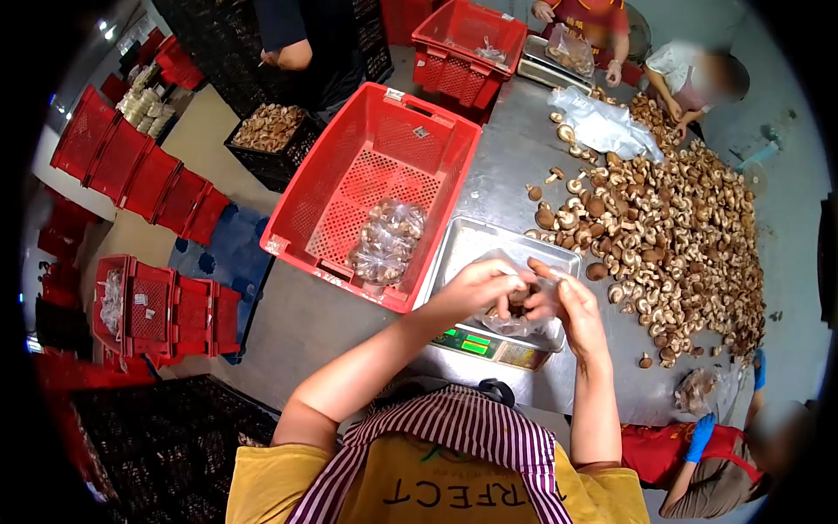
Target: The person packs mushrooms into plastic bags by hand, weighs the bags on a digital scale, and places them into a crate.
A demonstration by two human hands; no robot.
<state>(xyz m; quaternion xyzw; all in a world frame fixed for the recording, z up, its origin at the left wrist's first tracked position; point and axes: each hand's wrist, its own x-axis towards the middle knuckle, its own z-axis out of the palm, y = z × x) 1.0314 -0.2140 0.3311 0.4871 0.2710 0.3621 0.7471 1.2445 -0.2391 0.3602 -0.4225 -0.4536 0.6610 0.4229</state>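
Grey metal tabletop (319,336): left of the silver-trayed scale (467,249), a red plastic crate (336,278); above the scale, the left hand (480,288) pinches the clear plastic mushroom bag (508,327) resting there; the right hand (576,314) curls its fingers, grip unclear. Best pull lightly, evenly.

Left grip (478,286): bare hand, back uppermost, fingers curled in and closed, tips toward the right grip (576,307). Left wrist (441,306): just behind its grip. Left forearm (371,362): bare, slanting back and left from the grip to a bent elbow (305,422). Right grip: bare hand, just beside the left, fingers bent toward it, closure unclear. Right forearm (598,406): bare, running almost straight back from its grip.
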